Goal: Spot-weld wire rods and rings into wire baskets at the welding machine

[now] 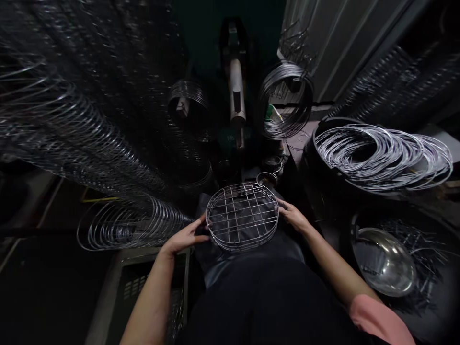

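Note:
A round wire rack [244,215] with a crossed grid and a double rim lies over my dark-clad lap. My left hand [189,235] grips its left edge, thumb at the near side and the other fingers partly hidden by the rim. On the opposite edge my right hand [292,214] has its fingers closed around the rim. Just beyond the rack stands a machine [237,96] with a pale metal arm pointing down. A small wire ring [266,179] sits between the rack and the machine.
Tall stacks of wire rings [97,139] rise at the left, above a plastic crate [124,256]. Wire coils [285,100] hang beside the machine. To the right, a black bucket [316,158] holds wire hoops [381,153]; below it, a steel bowl [384,261] lies among cut wire pieces [426,254].

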Demonstrator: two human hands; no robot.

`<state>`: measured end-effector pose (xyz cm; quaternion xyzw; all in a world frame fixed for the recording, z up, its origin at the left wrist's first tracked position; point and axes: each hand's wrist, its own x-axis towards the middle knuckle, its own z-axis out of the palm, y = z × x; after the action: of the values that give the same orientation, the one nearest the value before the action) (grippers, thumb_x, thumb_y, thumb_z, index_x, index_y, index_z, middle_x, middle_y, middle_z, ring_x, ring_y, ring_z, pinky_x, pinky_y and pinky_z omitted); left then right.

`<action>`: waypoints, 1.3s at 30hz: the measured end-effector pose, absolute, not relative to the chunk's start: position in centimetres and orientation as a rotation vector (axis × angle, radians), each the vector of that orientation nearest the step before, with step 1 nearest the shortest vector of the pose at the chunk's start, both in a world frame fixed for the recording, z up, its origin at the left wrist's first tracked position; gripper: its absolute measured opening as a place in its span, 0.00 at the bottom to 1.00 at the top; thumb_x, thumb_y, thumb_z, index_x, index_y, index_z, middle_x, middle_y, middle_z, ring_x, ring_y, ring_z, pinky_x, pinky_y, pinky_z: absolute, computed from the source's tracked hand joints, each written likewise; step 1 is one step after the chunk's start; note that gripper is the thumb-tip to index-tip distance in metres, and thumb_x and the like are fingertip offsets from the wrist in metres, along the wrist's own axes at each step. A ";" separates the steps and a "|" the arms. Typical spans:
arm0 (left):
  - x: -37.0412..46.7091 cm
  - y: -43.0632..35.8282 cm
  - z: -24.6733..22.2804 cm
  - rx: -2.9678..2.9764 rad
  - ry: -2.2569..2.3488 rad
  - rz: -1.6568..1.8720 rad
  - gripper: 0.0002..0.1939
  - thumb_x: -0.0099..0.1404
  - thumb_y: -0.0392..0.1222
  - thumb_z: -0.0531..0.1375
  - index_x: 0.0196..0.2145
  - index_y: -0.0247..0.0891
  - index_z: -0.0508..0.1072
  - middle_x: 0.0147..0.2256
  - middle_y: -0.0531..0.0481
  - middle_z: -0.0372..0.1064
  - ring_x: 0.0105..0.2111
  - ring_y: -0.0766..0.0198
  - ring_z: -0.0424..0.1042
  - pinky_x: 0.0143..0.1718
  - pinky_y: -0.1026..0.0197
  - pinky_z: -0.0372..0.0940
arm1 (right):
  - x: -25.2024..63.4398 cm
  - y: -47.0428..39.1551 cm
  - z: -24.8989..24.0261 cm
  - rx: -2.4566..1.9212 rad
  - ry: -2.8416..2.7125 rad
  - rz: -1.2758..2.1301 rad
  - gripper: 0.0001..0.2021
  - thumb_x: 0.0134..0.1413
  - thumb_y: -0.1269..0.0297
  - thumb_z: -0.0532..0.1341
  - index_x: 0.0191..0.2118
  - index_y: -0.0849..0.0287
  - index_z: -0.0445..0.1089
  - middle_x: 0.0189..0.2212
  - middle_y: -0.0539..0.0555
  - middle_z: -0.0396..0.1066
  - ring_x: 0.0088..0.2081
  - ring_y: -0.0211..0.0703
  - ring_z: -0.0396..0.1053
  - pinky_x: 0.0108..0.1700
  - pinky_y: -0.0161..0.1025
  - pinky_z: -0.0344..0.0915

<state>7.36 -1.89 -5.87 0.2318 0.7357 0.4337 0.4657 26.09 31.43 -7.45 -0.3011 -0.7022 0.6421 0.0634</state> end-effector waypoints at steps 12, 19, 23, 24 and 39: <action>10.1 -0.3 -7.4 0.639 2.131 1.041 0.53 0.43 0.51 0.69 0.62 0.41 0.50 0.59 0.43 0.57 0.60 0.50 0.53 0.61 0.49 0.48 | 26.9 31.0 -9.0 -0.857 -2.050 1.952 0.23 0.46 0.53 0.63 0.49 0.54 0.71 0.49 0.54 0.71 0.54 0.48 0.64 0.57 0.46 0.56; 3.0 0.5 -2.2 0.373 1.990 1.241 0.51 0.45 0.54 0.67 0.62 0.39 0.50 0.50 0.45 0.66 0.51 0.53 0.65 0.55 0.48 0.58 | 24.0 34.2 -10.1 -0.926 -1.551 1.950 0.19 0.48 0.56 0.57 0.47 0.57 0.64 0.28 0.48 0.68 0.26 0.36 0.65 0.33 0.37 0.65; -1.3 7.0 1.0 0.553 1.973 1.128 0.50 0.44 0.54 0.68 0.61 0.39 0.55 0.53 0.42 0.64 0.55 0.51 0.62 0.57 0.50 0.55 | 22.3 34.5 -11.7 -0.854 -1.746 1.702 0.16 0.47 0.56 0.57 0.41 0.57 0.64 0.32 0.52 0.70 0.37 0.43 0.68 0.46 0.44 0.63; -2.0 9.2 1.3 0.619 1.933 1.057 0.49 0.43 0.54 0.69 0.60 0.39 0.55 0.55 0.40 0.63 0.56 0.51 0.60 0.57 0.51 0.54 | 22.0 34.4 -12.0 -0.856 -1.792 1.667 0.15 0.46 0.55 0.58 0.39 0.57 0.64 0.33 0.53 0.70 0.38 0.44 0.68 0.46 0.45 0.63; -1.3 23.8 -4.4 0.745 1.311 0.309 0.25 0.38 0.50 0.69 0.34 0.36 0.73 0.30 0.47 0.75 0.29 0.54 0.73 0.30 0.54 0.69 | 23.2 35.7 -10.2 -1.015 -1.162 2.177 0.14 0.37 0.59 0.63 0.33 0.58 0.70 0.20 0.47 0.62 0.20 0.37 0.61 0.19 0.35 0.57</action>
<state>-1.33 23.75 -4.44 0.3370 0.5926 0.1397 0.7182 23.16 35.72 -10.22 -0.3699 -0.4232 0.7932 0.2343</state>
